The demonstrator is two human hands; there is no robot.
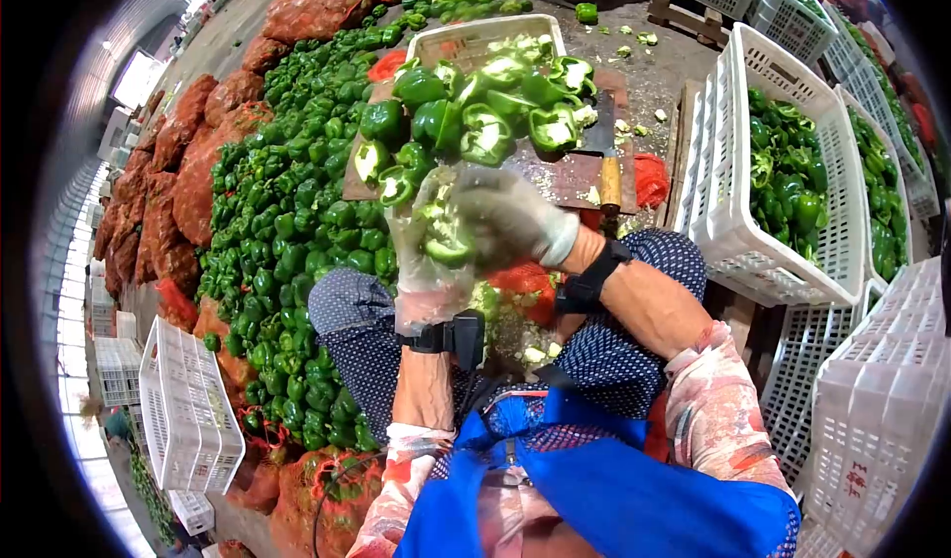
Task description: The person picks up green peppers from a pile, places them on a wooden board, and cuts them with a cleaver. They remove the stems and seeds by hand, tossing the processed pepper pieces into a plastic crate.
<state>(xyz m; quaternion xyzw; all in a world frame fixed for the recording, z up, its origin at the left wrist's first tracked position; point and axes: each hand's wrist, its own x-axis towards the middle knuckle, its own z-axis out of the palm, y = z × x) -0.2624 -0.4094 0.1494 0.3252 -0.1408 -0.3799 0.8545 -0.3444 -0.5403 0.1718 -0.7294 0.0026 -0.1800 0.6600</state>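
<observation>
My left hand, in a pale, wet-looking glove, is closed around a halved green bell pepper with its pale inside facing up. Right beside it, my right hand, gloved too, is at the pepper's open side; motion smears its fingers, so their grip cannot be made out. Just beyond both hands, cut bell peppers are heaped on a reddish-brown board. A knife with a wooden handle lies at the board's right side, its dark blade pointing away from me.
Whole green peppers cover the floor on my left, with red mesh sacks behind them. White crates of cut peppers stand on my right. A pale crate sits behind the heap. Scraps lie between my legs.
</observation>
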